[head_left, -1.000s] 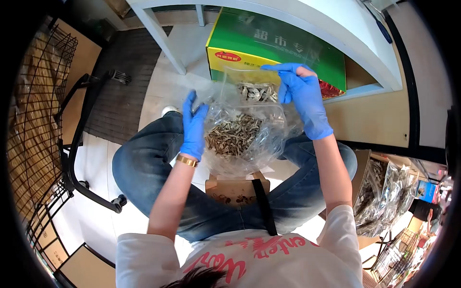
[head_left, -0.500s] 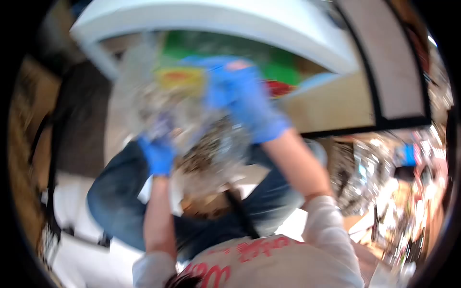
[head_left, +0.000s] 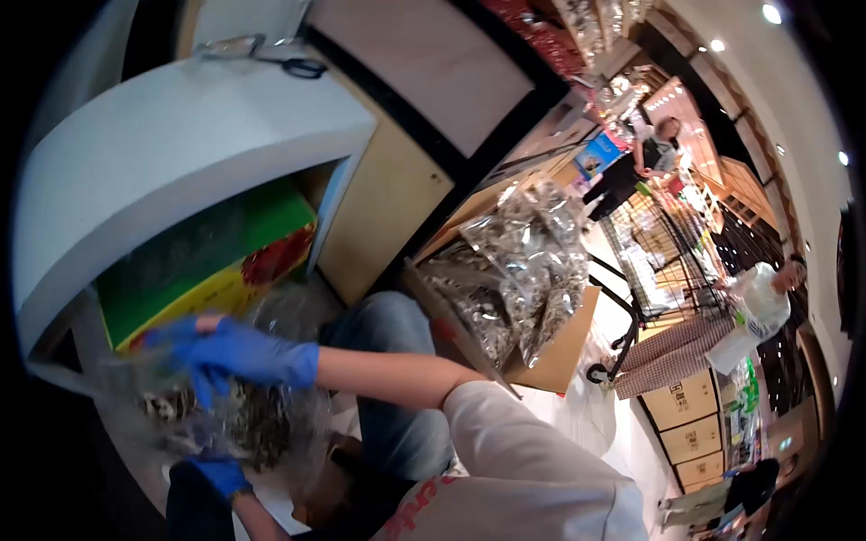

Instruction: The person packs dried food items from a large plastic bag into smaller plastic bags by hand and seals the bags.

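Note:
A clear plastic bag (head_left: 262, 424) of dark dried pieces, their kind unclear, lies low between my knees. My right hand (head_left: 239, 352), in a blue glove, is closed on the bag's upper film, fingers curled and slightly blurred. Below it, my left hand (head_left: 216, 473), also in a blue glove, grips the lower side of the bag; its fingers are partly hidden by the film. Just beyond the hands, a green and yellow box (head_left: 203, 257) stands in the opening under a white curved counter (head_left: 198, 135).
Scissors (head_left: 304, 68) rest on the counter. To the right, an open cardboard box (head_left: 564, 343) holds several shiny filled bags (head_left: 532, 261). Farther off are a wire shopping cart (head_left: 663, 257), a person (head_left: 762, 298) beside it, other people and stacked cartons (head_left: 690, 433).
The view has swung right, so the counter, box and hands now appear farther left. The cart and people have come into view. Both hands remain at the bag.

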A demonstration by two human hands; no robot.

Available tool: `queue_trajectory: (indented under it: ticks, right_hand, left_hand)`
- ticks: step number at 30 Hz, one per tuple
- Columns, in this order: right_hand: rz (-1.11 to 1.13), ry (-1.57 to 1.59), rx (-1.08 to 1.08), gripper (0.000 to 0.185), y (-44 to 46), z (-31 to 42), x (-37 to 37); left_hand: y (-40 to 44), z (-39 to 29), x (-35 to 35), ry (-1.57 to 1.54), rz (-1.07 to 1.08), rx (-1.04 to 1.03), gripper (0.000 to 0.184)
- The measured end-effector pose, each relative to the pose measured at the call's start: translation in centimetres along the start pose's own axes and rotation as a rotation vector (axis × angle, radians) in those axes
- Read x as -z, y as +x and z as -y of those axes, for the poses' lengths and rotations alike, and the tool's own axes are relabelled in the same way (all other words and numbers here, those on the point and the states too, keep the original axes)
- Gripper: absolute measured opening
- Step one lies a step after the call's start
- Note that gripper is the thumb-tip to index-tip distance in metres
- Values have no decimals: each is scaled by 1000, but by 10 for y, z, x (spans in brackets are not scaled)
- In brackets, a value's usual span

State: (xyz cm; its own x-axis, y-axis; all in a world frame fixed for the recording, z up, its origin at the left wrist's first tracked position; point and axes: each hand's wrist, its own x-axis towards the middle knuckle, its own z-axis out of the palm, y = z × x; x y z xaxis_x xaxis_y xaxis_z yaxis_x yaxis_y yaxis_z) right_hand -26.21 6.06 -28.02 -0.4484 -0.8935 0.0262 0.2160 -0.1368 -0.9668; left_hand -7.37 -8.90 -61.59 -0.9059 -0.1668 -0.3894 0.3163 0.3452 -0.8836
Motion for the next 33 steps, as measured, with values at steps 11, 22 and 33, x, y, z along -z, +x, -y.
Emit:
queue_trajectory:
  ticks: [11,22,33]
  right_hand:
    - [-338,-319,-342,25,12,-213,65]
    - [636,-1782,-946,31,-125,-380,133]
    - [162,-1339,-399,28,-48,-374,98]
  left_hand:
    - [13,-63,-2,902,610,145,52]
    - [-25,29,8,1689,701,382,47]
    - [-29,31,14,1625,598,-144,44]
